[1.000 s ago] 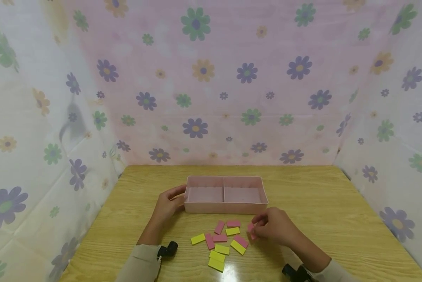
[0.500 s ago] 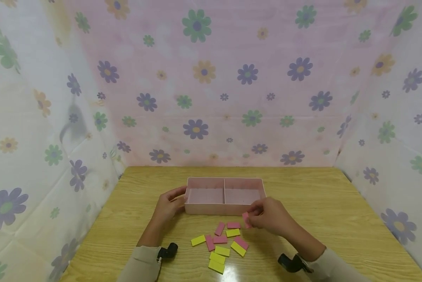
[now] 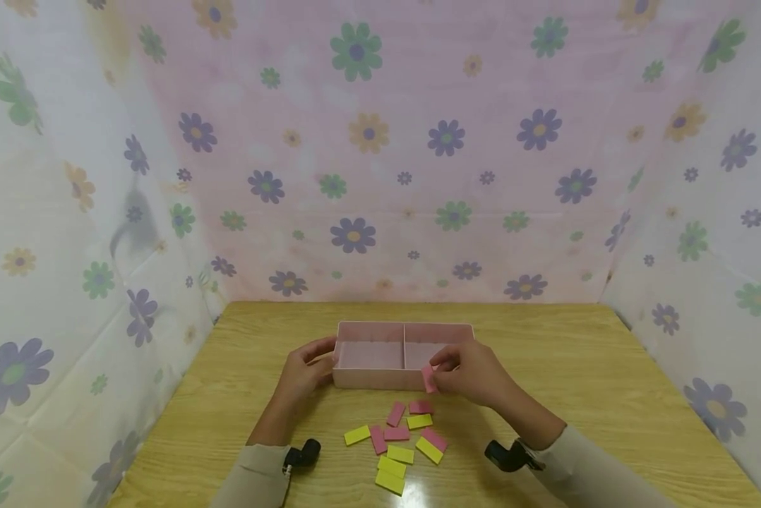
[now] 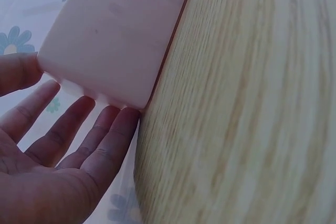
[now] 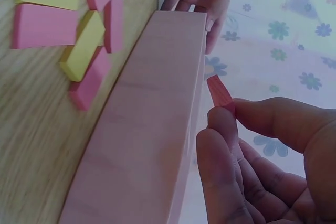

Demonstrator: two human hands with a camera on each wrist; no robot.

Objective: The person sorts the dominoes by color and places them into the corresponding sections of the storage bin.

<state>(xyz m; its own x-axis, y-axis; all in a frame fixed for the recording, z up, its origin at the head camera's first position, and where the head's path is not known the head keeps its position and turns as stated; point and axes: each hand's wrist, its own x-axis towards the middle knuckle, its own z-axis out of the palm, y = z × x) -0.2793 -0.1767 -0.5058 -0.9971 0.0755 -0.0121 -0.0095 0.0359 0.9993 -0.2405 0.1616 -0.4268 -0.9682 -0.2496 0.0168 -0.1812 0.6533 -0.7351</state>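
Observation:
A pale pink box (image 3: 368, 379), split by a divider into two compartments, stands on the wooden table. At its left end my left hand (image 3: 306, 370) rests with extended fingertips against the end wall; the left wrist view shows these fingers (image 4: 115, 135), with the thumb at the wall's corner. My right hand (image 3: 472, 374) pinches a small pink domino block (image 5: 219, 92) between thumb and fingertips. The block overlaps the front wall near the right compartment in the head view, and the right wrist view shows it beside and above the rim.
Several yellow blocks (image 3: 356, 435) and pink blocks (image 3: 396, 434) lie loose in front of the box, some touching or overlapping. The table (image 3: 565, 381) is bordered by flower-printed cloth (image 3: 412, 141) at the back and sides.
My right hand has carried the pink block up and leftward, from beside the loose blocks to the box's front wall. My left hand stays at the box's left end.

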